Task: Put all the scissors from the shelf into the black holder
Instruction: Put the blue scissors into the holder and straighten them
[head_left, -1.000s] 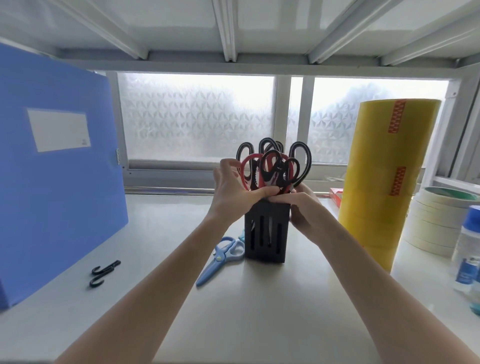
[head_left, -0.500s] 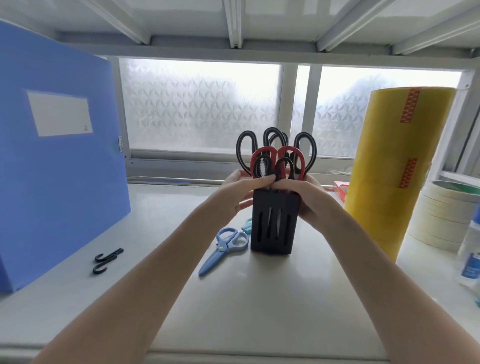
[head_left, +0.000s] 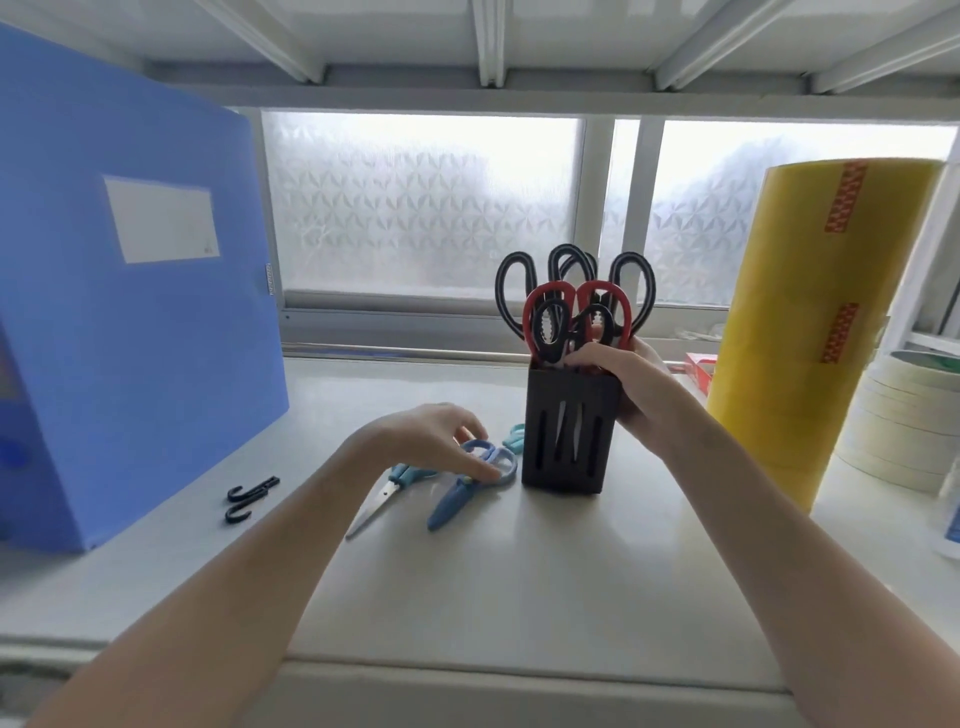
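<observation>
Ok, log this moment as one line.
left hand: reaching blue scissors on shelf | right hand: gripping black holder | teal scissors: unstowed

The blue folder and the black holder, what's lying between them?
In the head view: small black hooks, two scissors, light-blue and teal-handled, and the left hand reaching onto them.

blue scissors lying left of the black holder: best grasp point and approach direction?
Grip the blue scissors at the finger loops, coming from above. They lie flat on the shelf, loops toward the black holder, capped tip pointing toward the camera. The loops are the widest part and already sit under the left hand. Lifting there should leave the tip hanging down, ready to drop in.
</observation>
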